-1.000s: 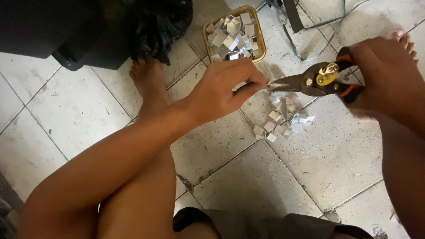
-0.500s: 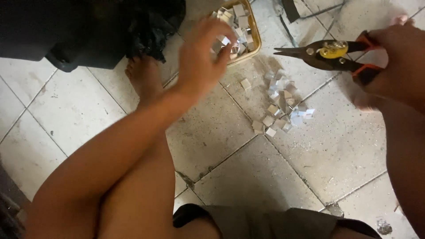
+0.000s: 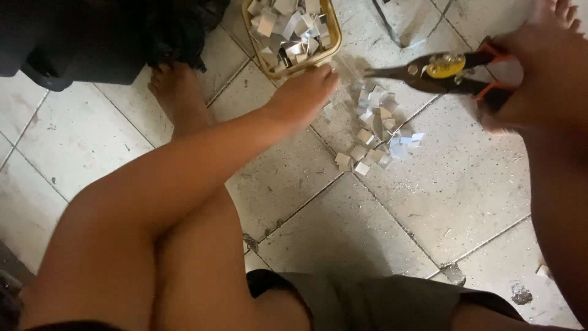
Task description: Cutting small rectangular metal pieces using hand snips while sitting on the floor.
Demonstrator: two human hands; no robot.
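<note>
Two hands work over a tiled floor, seen from above by a seated person whose bare legs fill the lower left. Landmark: the small tan basket at top centre. The left hand reaches to the basket's near rim, fingers extended and loosely curled, the fingertips at or just short of the rim; whether anything lies under the palm cannot be told, and no object shows in its grasp. The right hand, well to the right of the basket, is closed around the orange handles of a pair of snips, holding them level with the dark blades pointing back toward the basket; the blades appear closed and nothing is caught between them. Held so, the tool hangs just above a pile of cut pieces, which lies on the floor below and to the right of the basket, probably where they dropped from the blades. The basket is heaped with similar small, pale, shiny rectangular pieces, some standing on edge, apparently metal. A bare foot rests left of the basket, beside a dark bag and a black case. Another foot shows at far right.
</note>
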